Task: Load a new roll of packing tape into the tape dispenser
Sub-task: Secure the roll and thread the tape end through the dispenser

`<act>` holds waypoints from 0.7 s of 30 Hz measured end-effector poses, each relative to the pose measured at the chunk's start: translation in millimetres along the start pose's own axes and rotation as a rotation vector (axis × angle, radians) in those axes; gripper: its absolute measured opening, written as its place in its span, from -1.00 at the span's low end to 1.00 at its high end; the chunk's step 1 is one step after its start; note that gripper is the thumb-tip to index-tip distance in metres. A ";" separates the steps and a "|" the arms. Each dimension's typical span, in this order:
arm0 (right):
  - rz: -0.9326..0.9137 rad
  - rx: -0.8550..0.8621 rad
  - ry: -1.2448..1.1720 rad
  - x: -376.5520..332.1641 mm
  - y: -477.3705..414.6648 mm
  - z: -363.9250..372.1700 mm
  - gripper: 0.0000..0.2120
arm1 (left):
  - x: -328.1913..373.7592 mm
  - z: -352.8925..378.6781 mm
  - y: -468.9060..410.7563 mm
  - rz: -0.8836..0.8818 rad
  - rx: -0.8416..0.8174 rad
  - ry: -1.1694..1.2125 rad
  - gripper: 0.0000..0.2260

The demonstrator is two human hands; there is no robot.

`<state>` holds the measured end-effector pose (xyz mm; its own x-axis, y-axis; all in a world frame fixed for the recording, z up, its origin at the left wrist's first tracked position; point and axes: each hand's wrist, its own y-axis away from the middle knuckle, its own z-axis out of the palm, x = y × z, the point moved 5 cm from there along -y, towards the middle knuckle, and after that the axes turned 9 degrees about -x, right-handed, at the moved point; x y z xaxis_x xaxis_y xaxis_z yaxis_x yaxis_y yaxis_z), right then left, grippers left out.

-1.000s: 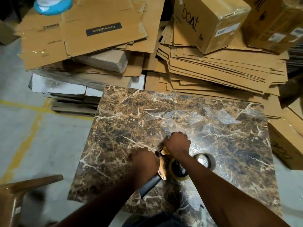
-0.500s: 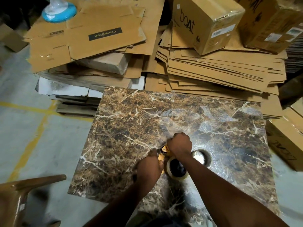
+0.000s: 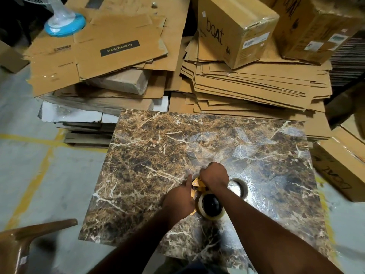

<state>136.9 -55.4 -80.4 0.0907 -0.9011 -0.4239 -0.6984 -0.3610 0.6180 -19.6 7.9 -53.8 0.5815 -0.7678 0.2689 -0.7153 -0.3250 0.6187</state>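
Observation:
On the brown marble tabletop (image 3: 158, 155) I hold a yellow tape dispenser (image 3: 197, 185). A roll of clear packing tape (image 3: 210, 206) sits on its black hub, facing up at me. My left hand (image 3: 180, 196) grips the dispenser body from the left, index finger stretched forward. Over the dispenser's front end my right hand (image 3: 214, 177) is closed, pinching near the blade end; what it pinches is hidden. A second tape ring (image 3: 238, 187), an almost bare core, lies flat on the table just right of my right wrist.
Flattened cardboard (image 3: 246, 84) is stacked behind the table, with sealed boxes (image 3: 235, 28) on top. A blue fan base (image 3: 65, 24) stands at the far left. More boxes (image 3: 343, 167) sit to the right. A brown chair arm (image 3: 39, 228) juts in at lower left.
The dispenser has turned so the roll faces up more squarely, and my left hand has shifted from the handle up onto the body. My right hand stays at the front end.

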 end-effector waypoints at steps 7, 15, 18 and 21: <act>0.057 -0.074 -0.216 11.2 -3.7 -2.6 -0.74 | -2.3 -27.5 -26.3 -0.049 0.154 0.234 -0.40; -0.209 0.294 -0.310 4.2 56.8 -31.6 -0.82 | 26.1 -39.9 -81.5 -0.166 -0.145 0.069 -0.90; -0.228 0.230 -0.361 10.4 104.5 -11.3 -0.82 | 28.5 -41.5 -90.6 -0.155 -0.157 0.037 -0.81; 0.002 0.019 -0.558 37.0 135.5 34.1 -0.71 | 33.9 -41.7 -95.9 -0.151 -0.178 -0.013 -0.71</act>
<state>21.4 -129.5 -34.9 -0.2964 -0.6360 -0.7125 -0.7116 -0.3505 0.6089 84.9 36.0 -73.2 0.6707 -0.7255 0.1543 -0.5400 -0.3350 0.7722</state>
